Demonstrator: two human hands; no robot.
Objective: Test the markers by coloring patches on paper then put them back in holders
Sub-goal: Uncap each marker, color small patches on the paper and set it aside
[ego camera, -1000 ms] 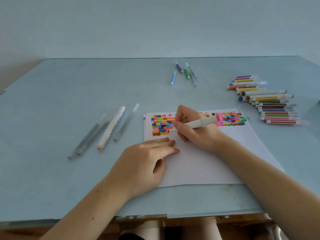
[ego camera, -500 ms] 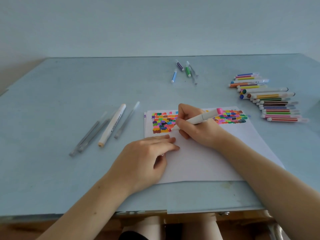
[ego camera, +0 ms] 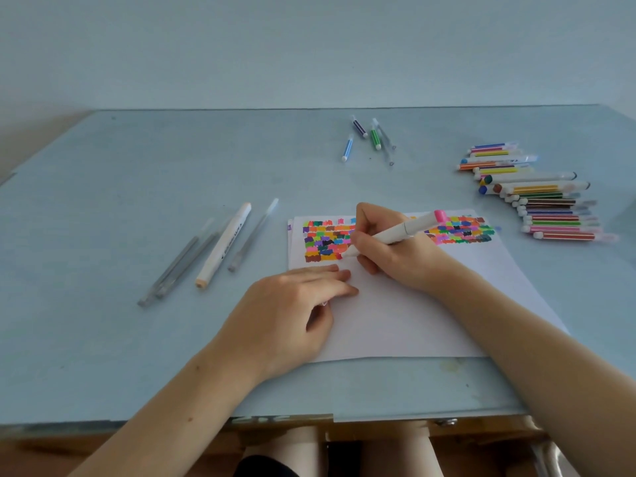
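The table [ego camera: 137,187] is left bare far left; its middle is blocked by pens [ego camera: 213,249]; the right is crowded by a marker pile [ego camera: 537,201]; four markers [ego camera: 370,139] are scattered behind.

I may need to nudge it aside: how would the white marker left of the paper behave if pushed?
The white marker looks round-barrelled and lies loose on the smooth table, so it would likely roll sideways. It appears stiff and light. It lies close beside the grey pens, so a push may knock them too.
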